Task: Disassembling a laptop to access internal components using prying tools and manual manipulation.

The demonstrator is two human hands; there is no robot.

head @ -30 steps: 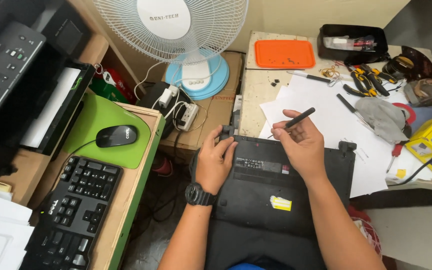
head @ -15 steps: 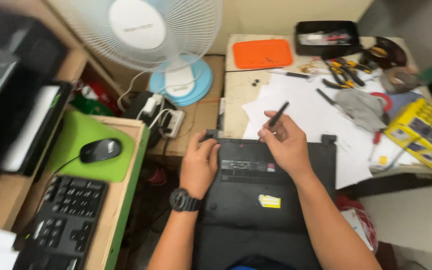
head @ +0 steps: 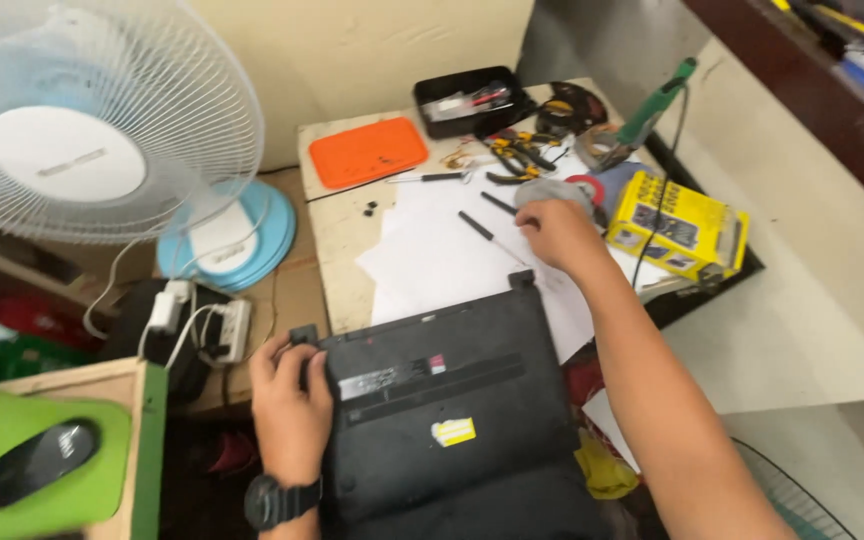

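Note:
A black laptop [head: 452,420] lies bottom side up in front of me, its far edge resting on the small table [head: 337,250]. My left hand [head: 290,398], with a black wristwatch, grips the laptop's far left corner. My right hand [head: 555,232] is stretched out over the white paper sheets [head: 432,260], fingers loosely bent, with nothing seen in them. A black screwdriver [head: 479,227] lies on the paper just left of that hand. A grey cloth [head: 552,190] sits just beyond the fingers.
An orange tray [head: 367,150], a black box of parts [head: 467,100], pliers [head: 517,155], a yellow box [head: 677,225] and a green-handled soldering iron [head: 657,100] crowd the table's far side. A standing fan [head: 92,130], a power strip [head: 207,325] and a mouse [head: 37,460] on a green pad are at left.
My right hand left the laptop's far edge and reached out over the paper; the black screwdriver it held now lies on the sheets. The view swung right. My left hand stayed on the corner.

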